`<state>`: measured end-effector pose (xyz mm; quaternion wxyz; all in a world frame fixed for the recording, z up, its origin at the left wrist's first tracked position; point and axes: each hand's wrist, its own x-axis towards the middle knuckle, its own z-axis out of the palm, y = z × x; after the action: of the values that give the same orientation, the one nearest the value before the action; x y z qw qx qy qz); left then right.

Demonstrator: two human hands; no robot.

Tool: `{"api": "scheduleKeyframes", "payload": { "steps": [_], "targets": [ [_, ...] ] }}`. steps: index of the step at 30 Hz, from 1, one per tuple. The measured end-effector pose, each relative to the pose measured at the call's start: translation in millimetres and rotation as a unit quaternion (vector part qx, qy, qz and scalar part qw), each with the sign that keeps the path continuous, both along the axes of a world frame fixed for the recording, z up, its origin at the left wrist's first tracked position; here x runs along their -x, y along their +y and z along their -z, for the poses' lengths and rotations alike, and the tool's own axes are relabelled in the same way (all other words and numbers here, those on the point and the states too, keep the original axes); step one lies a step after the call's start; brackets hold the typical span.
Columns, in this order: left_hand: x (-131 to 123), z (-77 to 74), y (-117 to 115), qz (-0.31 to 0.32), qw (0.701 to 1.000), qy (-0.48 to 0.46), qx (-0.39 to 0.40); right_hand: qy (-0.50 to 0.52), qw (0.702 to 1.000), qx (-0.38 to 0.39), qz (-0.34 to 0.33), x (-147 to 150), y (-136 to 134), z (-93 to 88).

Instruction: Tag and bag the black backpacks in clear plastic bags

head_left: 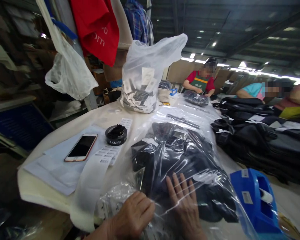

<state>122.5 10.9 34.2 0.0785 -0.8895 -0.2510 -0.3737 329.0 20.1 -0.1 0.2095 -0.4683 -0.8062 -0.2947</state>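
Observation:
A folded black garment [162, 163] lies in a clear plastic bag [222, 163] on the table in front of me. My left hand [135, 213] is closed, pinching crumpled clear plastic at the near left edge of the bag. Flat on the dark fabric, with fingers stretched out, rests my right hand [183, 200]. Shiny film runs around its fingers, and I cannot tell whether the hand is over or under the plastic. Left of the bag, a strip of barcode labels [107, 155] hangs over the table's near edge, with a black tape roll [116, 135] beside it.
A phone [81, 147] lies on white paper sheets [55, 166] at left. A white bag of tags [140, 93] stands behind. A blue tape dispenser [255, 200] sits at right, near piled black garments [265, 136]. Co-workers [200, 81] work across the table [40, 180].

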Motion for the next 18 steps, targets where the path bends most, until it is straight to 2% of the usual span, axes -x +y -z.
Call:
{"api": "scheduleKeyframes", "payload": {
  "steps": [4,6,8,11,13,15,16,18],
  "targets": [
    [-6.6,12.3,-0.1,0.003,1.000,0.000,-0.011,-0.008,1.000,0.002,0.017,-1.8,1.7,2.3],
    [-6.4,12.9,-0.3,0.005,1.000,0.011,0.004,0.004,1.000,0.000,0.015,-0.7,1.5,3.2],
    [-2.2,4.0,1.0,0.034,0.998,0.024,0.051,-0.001,1.000,0.001,0.001,-2.2,-6.9,3.1],
    [5.7,-25.7,13.7,0.073,0.992,0.050,0.088,-0.023,0.999,0.023,-0.001,-6.0,-40.4,-7.5],
    [5.6,-47.4,32.9,0.032,0.997,0.050,0.044,-0.001,0.997,0.079,0.009,-7.4,-66.3,-30.5],
    [-0.3,-61.7,58.3,-0.034,0.997,0.068,0.008,0.064,0.985,0.157,-0.030,-10.1,-78.1,-67.0],
    [-4.4,-64.5,71.5,-0.066,0.993,0.094,0.002,0.099,0.977,0.178,-0.055,-13.2,-75.2,-86.9],
    [-12.0,-61.5,94.4,-0.118,0.981,0.151,0.010,0.137,0.975,0.158,-0.077,-24.6,-52.3,-118.5]
  ]
}}
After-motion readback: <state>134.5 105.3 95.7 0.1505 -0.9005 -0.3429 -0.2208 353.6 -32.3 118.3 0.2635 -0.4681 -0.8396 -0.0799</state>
